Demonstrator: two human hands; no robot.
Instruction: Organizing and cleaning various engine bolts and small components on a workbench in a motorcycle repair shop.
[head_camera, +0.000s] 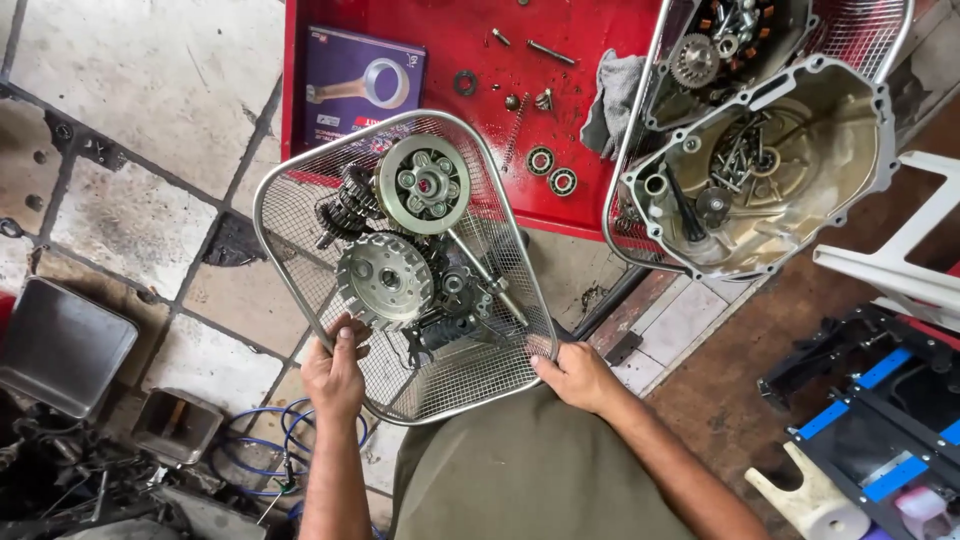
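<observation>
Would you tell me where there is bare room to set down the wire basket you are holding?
Both hands, left and right, grip the wire basket of gears. Bare patches: the tiled floor left of the red tray, and the tray's middle between the purple box and grey rag, dotted with small parts. Crowded: the second basket holding the engine cover.
</observation>
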